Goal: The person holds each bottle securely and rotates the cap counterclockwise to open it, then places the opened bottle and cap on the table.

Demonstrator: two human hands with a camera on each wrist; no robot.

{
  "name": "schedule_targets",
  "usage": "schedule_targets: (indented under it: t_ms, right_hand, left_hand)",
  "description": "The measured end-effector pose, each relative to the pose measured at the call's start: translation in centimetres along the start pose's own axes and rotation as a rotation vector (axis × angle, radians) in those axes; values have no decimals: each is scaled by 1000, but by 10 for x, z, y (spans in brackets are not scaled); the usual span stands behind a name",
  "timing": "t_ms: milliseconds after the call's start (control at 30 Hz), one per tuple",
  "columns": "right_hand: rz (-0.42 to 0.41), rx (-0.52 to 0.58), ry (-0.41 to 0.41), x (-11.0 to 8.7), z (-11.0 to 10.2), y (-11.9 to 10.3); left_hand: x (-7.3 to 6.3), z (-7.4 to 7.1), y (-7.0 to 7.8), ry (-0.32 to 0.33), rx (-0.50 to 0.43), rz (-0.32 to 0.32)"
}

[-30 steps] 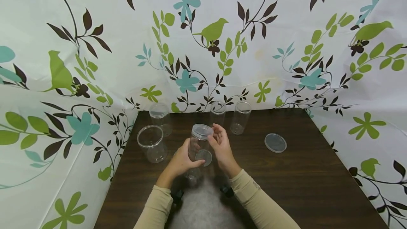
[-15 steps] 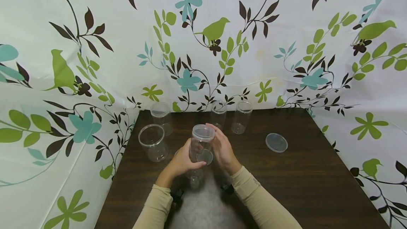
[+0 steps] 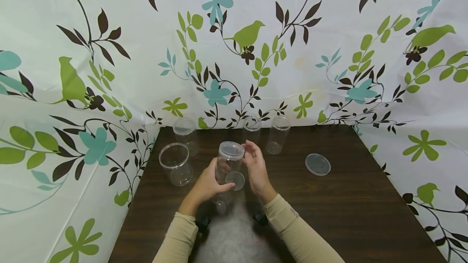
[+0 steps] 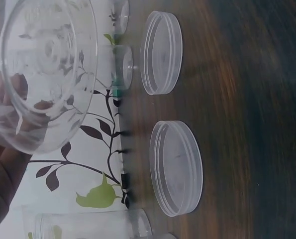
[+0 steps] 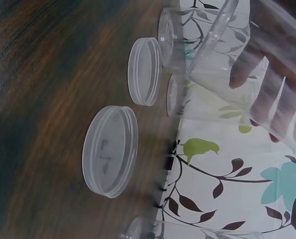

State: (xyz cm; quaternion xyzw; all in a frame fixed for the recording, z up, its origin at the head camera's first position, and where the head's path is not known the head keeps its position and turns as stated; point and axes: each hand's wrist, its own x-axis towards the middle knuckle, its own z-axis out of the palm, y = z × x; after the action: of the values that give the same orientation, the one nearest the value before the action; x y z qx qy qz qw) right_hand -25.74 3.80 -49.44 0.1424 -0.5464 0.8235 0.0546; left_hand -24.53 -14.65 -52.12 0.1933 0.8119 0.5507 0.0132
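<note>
A clear cylindrical jar (image 3: 227,167) with a lid (image 3: 232,149) on top is held upright over the table by my left hand (image 3: 209,182), whose fingers and thumb wrap its side. My right hand (image 3: 257,169) is beside the lid's right edge, fingers loosely bent and fingertips close to the rim. Through the jar in the right wrist view, fingers (image 5: 245,69) show on its far side. One loose clear lid (image 3: 317,164) lies on the table to the right. Both wrist views show two such lids, including a nearer lid (image 5: 110,152) and a farther lid (image 5: 145,71).
Left of my hands stands a wide open jar (image 3: 176,165), with a lidded jar (image 3: 185,133) behind it. At the back are two slim clear jars, a middle jar (image 3: 252,129) and a right jar (image 3: 278,135). Patterned cloth (image 3: 300,64) rises behind the dark table (image 3: 329,210).
Half a second ago my right fingers lay straighter along the jar's side; now they have bent and drawn back at the lid's edge. The jar has shifted slightly left, still in my left hand.
</note>
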Motion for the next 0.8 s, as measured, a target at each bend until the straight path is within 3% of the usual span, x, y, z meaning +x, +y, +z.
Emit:
schedule_targets:
  t_ms: [200, 367, 567, 800]
  right_hand:
    - [-46, -53, -15, -2, 3, -3]
    - [-41, -7, -54, -2, 2, -3]
    - [34, 126, -112, 2, 2, -5]
    - [120, 210, -166, 9, 1, -4]
  left_hand:
    - [0, 0, -1, 5, 37, 2]
    - [-1, 1, 2, -11, 35, 11]
    - [-2, 2, 7, -29, 69, 28]
    - [-3, 6, 9, -75, 12, 41]
